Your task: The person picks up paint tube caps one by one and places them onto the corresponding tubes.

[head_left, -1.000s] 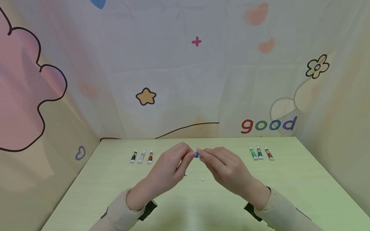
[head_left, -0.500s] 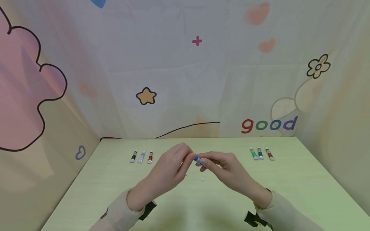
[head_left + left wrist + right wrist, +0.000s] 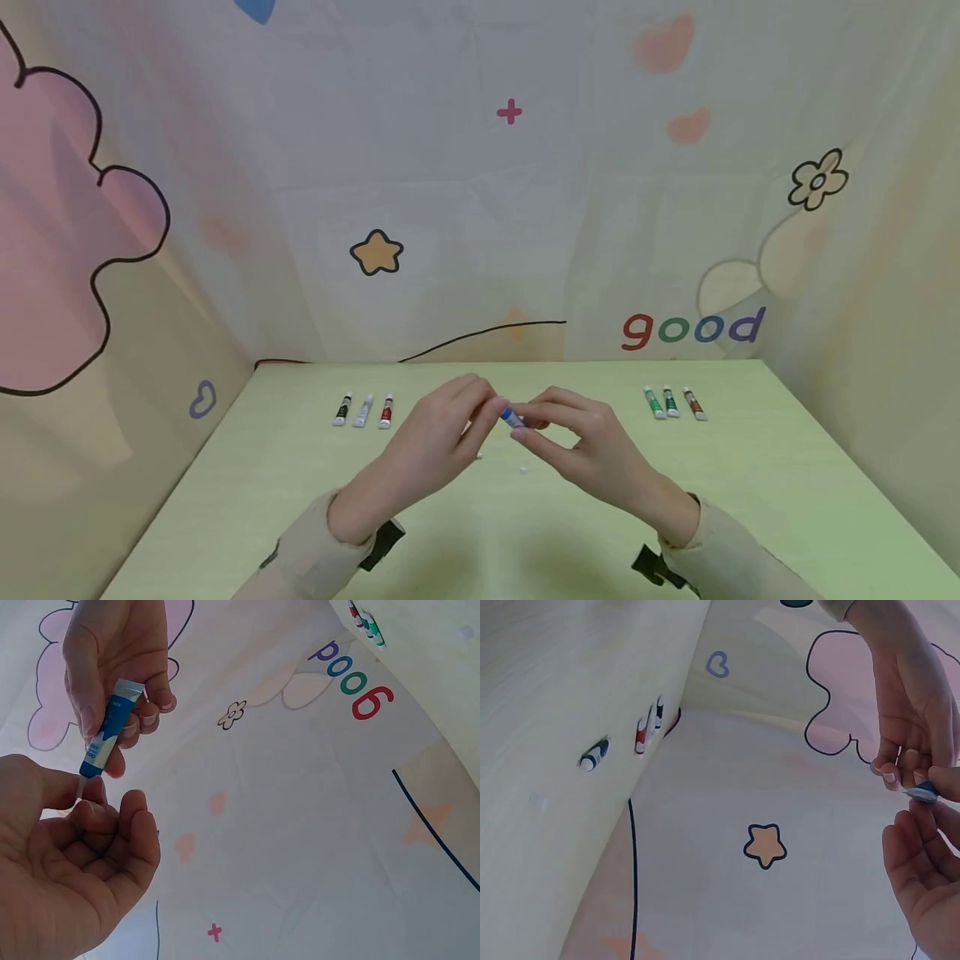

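Note:
A small blue paint tube (image 3: 112, 727) is held in the air between both hands, its flat crimped end up in the left wrist view. My left hand (image 3: 442, 429) pinches the pale narrow tip at its nozzle end between thumb and forefinger. The tube's body is gripped by the thumb and fingers of my right hand (image 3: 592, 433). Below the hands, a tiny white piece (image 3: 523, 469) lies on the table (image 3: 750, 500). Mostly hidden behind my left hand in the head view, a dark blue tube (image 3: 594, 754) lies on the table in the right wrist view.
At the back left lie a black tube (image 3: 342, 409), a white tube (image 3: 363, 411) and a red tube (image 3: 386, 412). Toward the back right are a green tube (image 3: 655, 402), a dark green tube (image 3: 671, 402) and a brown tube (image 3: 694, 403). A printed curtain (image 3: 450, 167) hangs behind.
My right hand has changed its hold, its fingers opening from a bunched grip over the tube to a thumb-and-finger hold on the body. More of the tube now shows. My left hand stays nearly still.

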Demonstrator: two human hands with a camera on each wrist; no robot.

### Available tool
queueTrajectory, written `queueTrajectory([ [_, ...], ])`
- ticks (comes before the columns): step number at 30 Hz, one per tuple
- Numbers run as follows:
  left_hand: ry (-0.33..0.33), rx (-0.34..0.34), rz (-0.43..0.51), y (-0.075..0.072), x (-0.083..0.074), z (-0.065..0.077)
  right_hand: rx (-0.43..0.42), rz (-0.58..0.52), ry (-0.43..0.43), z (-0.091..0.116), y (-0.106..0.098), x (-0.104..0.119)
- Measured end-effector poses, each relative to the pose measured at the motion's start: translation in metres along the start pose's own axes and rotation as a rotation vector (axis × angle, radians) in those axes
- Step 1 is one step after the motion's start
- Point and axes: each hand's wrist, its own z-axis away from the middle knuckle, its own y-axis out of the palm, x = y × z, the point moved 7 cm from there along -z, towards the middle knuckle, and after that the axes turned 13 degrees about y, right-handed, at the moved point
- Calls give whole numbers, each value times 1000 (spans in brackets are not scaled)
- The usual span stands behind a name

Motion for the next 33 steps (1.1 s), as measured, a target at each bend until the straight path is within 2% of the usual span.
queueTrajectory([
  [9, -54, -37, 63, 0, 11, 3, -34, 9, 125, -2, -9, -14],
  [17, -79, -60, 63, -2, 21, 6, -151, 102, 252, -3, -31, -46],
  [22, -84, -64, 64, -2, 26, 11, -203, 161, 371, -4, -44, -76],
  [27, -99, -55, 69, -2, 29, 14, -249, 146, 526, -1, -57, -118],
  [33, -126, -43, 68, -1, 33, 19, -231, 185, 672, 3, -66, -170],
])
